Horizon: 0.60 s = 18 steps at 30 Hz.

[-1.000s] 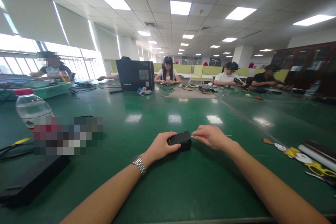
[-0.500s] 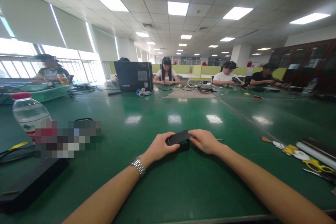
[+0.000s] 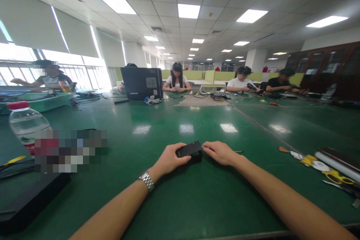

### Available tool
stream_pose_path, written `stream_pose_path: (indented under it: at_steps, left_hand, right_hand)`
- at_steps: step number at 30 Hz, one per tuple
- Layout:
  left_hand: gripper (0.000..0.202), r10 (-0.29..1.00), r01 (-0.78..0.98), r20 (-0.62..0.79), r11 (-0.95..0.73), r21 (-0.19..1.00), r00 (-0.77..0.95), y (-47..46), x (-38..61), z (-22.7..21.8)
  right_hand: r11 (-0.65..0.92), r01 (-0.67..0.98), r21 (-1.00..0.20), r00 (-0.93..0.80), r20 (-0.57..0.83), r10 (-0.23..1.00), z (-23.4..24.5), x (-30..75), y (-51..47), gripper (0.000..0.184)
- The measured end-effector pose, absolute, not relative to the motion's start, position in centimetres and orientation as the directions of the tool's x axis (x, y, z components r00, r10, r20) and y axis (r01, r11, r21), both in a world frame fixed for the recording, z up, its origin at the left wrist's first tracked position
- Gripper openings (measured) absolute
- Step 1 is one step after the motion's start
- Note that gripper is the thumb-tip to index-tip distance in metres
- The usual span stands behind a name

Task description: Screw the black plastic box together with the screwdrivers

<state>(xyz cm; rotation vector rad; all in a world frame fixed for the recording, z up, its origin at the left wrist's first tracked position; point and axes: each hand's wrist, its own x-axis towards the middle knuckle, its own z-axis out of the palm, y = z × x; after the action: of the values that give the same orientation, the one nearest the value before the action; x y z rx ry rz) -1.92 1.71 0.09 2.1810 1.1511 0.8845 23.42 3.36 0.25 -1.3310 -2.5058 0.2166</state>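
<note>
A small flat black device rests on the green table in front of me. My left hand, with a metal watch on the wrist, grips the device's left end, fingers wrapped round it. At the device's right end my right hand is closed on a thin tool with a red handle; its metal shaft sticks out to the right. The tool's tip is hidden by my fingers.
A water bottle and a black case are at the left. Scissors, tags and a dark roll lie at the right. Far across the table sit several people, a laptop and a green basket.
Both hands and the device stay together with only small shifts. The red handle shows less now, covered more by my right fingers.
</note>
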Motion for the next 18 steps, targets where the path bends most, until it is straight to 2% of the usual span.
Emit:
stream_pose_path:
  at_steps: [8, 18]
  left_hand:
    - [0.031, 0.847, 0.515, 0.318, -0.517, 0.684, 0.427, 1.9, -2.1, -0.2]
    - [0.028, 0.852, 0.551, 0.329, -0.517, 0.655, 0.408, 2.1, -2.0, -0.3]
  right_hand:
    - [0.598, 0.787, -0.153, -0.542, 0.292, 0.788, 1.1, 22.7, 2.9, 0.033]
    - [0.601, 0.762, -0.240, -0.545, 0.264, 0.796, -0.4, 21.8, 2.4, 0.037]
